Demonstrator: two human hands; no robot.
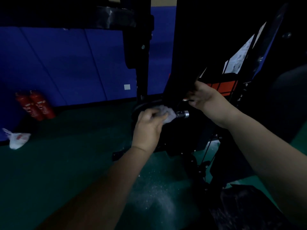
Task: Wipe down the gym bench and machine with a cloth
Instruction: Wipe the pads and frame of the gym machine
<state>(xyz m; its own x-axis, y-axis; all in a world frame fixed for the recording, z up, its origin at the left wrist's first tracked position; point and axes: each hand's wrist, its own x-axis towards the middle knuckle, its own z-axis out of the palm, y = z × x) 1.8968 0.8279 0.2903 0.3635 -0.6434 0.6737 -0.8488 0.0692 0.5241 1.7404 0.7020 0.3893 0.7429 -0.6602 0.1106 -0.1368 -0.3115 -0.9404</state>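
Near the middle of the frame the left hand bunches a pale cloth in its curled fingers and presses it around a chrome peg that juts from the dark machine. The cloth wraps the inner part of the peg, so that a twist or a slide along it would likely clean the metal all round. The peg's long axis runs roughly level across the picture, its bare shiny tip pointing toward the right of the frame, just clear of the cloth.

Just above and to the right, the right hand is up against the dark frame of the machine, probably to brace the body or steady the part while the other hand rubs. Its fingers look partly curled against the dark metal, but the gloom hides whether they truly clasp anything, so that cannot be told.

At lower centre the green floor shows a pale dusting of powder. Two red fire extinguishers lean at the blue wall on the left, with a white plastic bag lying below them
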